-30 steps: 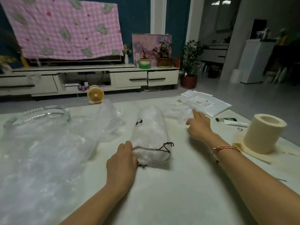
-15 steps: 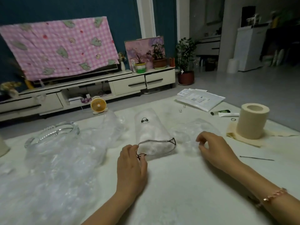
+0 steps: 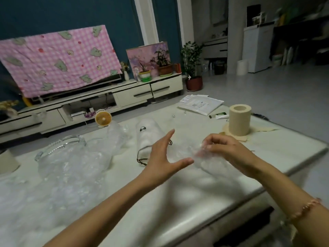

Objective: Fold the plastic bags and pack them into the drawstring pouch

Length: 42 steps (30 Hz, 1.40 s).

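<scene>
Plastic bag point(image 3: 208, 164) is pinched by the right hand point(image 3: 229, 150). The left hand point(image 3: 160, 157) is spread wide, holding nothing, beside it. It should grab the other edge, pull flat, then fold. The drawstring pouch point(image 3: 147, 138) lies on the counter point(image 3: 194, 125) behind.

Head-worn view, forward-down over table point(image 3: 178, 202)

One pouch point(image 3: 147, 138), one tissue roll point(image 3: 239, 120), one fan point(image 3: 103, 118).

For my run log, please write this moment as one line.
left hand: open, holds nothing | right hand: pinches plastic bag | drawstring pouch: lying on table
</scene>
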{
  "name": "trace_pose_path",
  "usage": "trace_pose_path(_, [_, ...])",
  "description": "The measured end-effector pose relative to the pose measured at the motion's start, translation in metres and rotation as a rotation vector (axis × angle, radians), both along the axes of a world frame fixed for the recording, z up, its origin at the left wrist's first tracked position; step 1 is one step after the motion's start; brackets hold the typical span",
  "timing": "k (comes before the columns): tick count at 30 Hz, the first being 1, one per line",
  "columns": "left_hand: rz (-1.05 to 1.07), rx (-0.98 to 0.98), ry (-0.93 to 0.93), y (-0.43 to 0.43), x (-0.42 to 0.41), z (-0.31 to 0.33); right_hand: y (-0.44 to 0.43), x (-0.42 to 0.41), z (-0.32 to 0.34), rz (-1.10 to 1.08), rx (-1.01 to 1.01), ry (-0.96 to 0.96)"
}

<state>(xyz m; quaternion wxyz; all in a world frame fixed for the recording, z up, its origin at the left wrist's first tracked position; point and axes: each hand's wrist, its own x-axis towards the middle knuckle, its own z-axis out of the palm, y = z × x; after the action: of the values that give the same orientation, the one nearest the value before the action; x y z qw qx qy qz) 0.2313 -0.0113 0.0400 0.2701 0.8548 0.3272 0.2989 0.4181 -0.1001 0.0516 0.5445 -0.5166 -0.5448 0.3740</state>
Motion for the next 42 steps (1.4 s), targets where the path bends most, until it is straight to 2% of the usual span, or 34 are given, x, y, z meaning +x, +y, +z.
trace_pose_path(2, [-0.035, -0.231, 0.036, 0.000, -0.002, 0.013, 0.000, -0.010, 0.004, 0.089, -0.021, 0.117])
trace_pose_path(5, [-0.170, -0.453, 0.061, 0.007, -0.015, 0.017, 0.002, -0.024, 0.007, 0.107, -0.043, 0.147])
trace_pose_path(7, [-0.203, -0.549, -0.008, 0.009, -0.026, 0.013, 0.005, -0.031, 0.004, 0.043, -0.056, 0.153])
trace_pose_path(9, [-0.111, -0.626, -0.122, 0.009, -0.035, 0.009, 0.010, -0.036, -0.001, -0.015, -0.101, 0.184])
trace_pose_path(11, [0.026, -0.633, -0.209, 0.008, -0.042, 0.006, 0.013, -0.033, -0.006, 0.009, -0.203, 0.099])
trace_pose_path(13, [0.140, -0.657, -0.271, 0.007, -0.053, 0.003, 0.012, -0.032, -0.005, 0.125, -0.338, -0.041])
trace_pose_path(16, [0.267, -0.628, -0.282, 0.012, -0.070, 0.000, 0.015, -0.035, -0.009, 0.227, -0.423, -0.121])
trace_pose_path(18, [0.357, -0.633, -0.315, 0.013, -0.082, -0.003, 0.024, -0.040, -0.016, 0.170, -0.393, -0.087])
trace_pose_path(20, [0.441, -0.620, -0.310, 0.014, -0.092, -0.008, 0.032, -0.045, -0.019, 0.085, -0.370, 0.041])
trace_pose_path(22, [0.524, -0.554, -0.219, 0.012, -0.106, -0.017, 0.043, -0.054, -0.023, -0.036, -0.351, 0.028])
trace_pose_path(25, [0.587, -0.505, -0.074, -0.002, -0.124, -0.030, 0.064, -0.068, -0.035, -0.147, -0.296, -0.115])
trace_pose_path(30, [0.642, -0.610, 0.113, -0.022, -0.143, -0.052, 0.092, -0.079, -0.043, -0.255, -0.191, -0.391])
trace_pose_path(32, [0.685, -0.531, 0.297, -0.024, -0.151, -0.049, 0.091, -0.082, -0.037, -0.352, -0.130, -0.665])
trace_pose_path(33, [0.705, -0.420, 0.455, -0.026, -0.155, -0.042, 0.085, -0.085, -0.034, -0.413, -0.079, -0.787])
trace_pose_path(35, [0.734, -0.046, 0.732, -0.026, -0.163, -0.027, 0.069, -0.100, -0.031, -0.480, 0.093, -0.853])
trace_pose_path(36, [0.726, 0.142, 0.715, -0.027, -0.164, -0.019, 0.059, -0.113, -0.031, -0.445, 0.165, -0.813])
trace_pose_path(38, [0.587, 0.356, 0.464, -0.030, -0.156, -0.013, 0.039, -0.144, -0.037, -0.253, 0.176, -0.769])
trace_pose_path(40, [0.385, 0.349, 0.383, -0.025, -0.142, -0.025, 0.030, -0.172, -0.056, -0.055, 0.039, -0.945])
trace_pose_path(42, [0.233, 0.309, 0.477, -0.021, -0.129, -0.045, 0.028, -0.184, -0.077, 0.031, -0.044, -1.156])
